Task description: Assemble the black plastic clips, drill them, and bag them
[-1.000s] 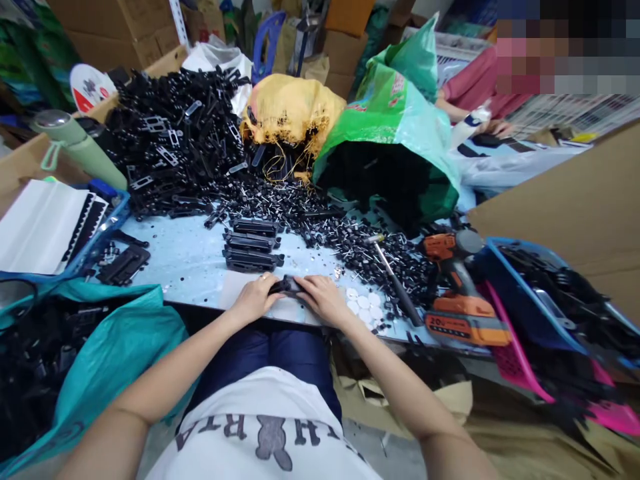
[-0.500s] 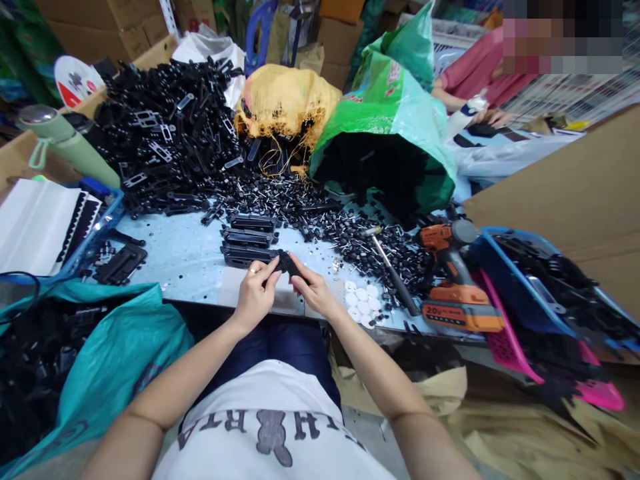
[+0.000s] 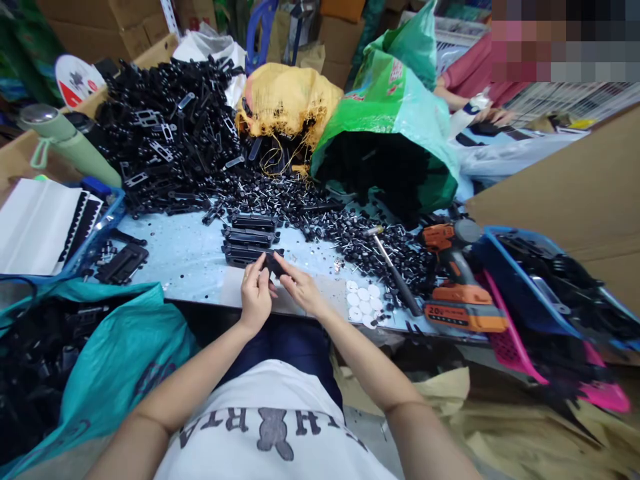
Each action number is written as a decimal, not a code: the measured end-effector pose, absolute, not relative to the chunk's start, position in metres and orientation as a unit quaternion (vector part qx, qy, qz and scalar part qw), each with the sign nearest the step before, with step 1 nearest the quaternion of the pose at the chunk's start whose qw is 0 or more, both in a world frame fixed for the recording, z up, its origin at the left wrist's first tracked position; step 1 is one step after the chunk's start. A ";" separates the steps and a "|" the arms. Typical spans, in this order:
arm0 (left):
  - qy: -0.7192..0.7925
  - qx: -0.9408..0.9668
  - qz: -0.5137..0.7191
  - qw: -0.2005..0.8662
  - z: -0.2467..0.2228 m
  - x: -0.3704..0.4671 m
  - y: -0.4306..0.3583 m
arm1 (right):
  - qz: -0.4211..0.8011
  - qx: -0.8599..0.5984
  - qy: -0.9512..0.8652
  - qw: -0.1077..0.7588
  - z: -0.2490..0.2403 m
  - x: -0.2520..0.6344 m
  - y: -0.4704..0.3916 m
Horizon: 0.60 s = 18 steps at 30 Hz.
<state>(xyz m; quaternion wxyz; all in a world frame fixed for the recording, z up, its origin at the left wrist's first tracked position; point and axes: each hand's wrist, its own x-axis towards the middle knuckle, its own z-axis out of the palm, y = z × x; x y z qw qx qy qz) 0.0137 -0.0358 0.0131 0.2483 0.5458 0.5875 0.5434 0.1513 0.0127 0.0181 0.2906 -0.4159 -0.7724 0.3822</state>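
Between them, my left hand (image 3: 257, 293) and my right hand (image 3: 300, 285) grip a small black plastic part (image 3: 273, 264) near the table's front edge. Fingertips of both hands are closed on it and hide much of its shape. Just behind my fingers lie three long black plastic assemblies (image 3: 250, 237), set side by side in a stack-like row. Below my hands is a pale flat board (image 3: 327, 288) on the blue table surface. White round discs (image 3: 363, 303) lie to the right of my right hand.
A hammer (image 3: 395, 270) and an orange cordless drill (image 3: 463, 280) lie on the right. Heaps of black parts (image 3: 165, 133) and black-headed pins (image 3: 280, 193) cover the back. A green sack (image 3: 395, 107) opens toward me. A co-worker's hands (image 3: 495, 115) are at the far right.
Both my hands have shifted slightly left and toward me with the black part, which has turned between my fingers. The assemblies behind have stayed in place.
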 end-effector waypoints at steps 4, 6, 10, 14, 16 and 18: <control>0.645 0.639 0.400 0.125 0.007 0.003 -0.049 | 0.132 -0.605 -0.738 0.270 0.041 0.173 0.099; 0.583 0.760 0.280 0.069 0.011 -0.004 -0.045 | -0.002 -0.645 -0.736 0.205 0.050 0.186 0.142; 0.436 0.894 0.077 0.069 0.017 -0.004 -0.022 | -0.022 -0.706 -0.700 0.107 0.053 0.194 0.195; 0.444 0.894 0.020 0.053 0.016 0.005 -0.010 | 0.109 -0.816 -0.549 0.147 0.048 0.187 0.215; 0.464 0.884 0.029 0.040 0.017 0.005 -0.010 | 0.160 -0.829 -0.514 0.154 0.049 0.184 0.222; 0.483 0.874 0.045 0.033 0.019 0.002 -0.011 | 0.182 -0.835 -0.497 0.153 0.052 0.184 0.223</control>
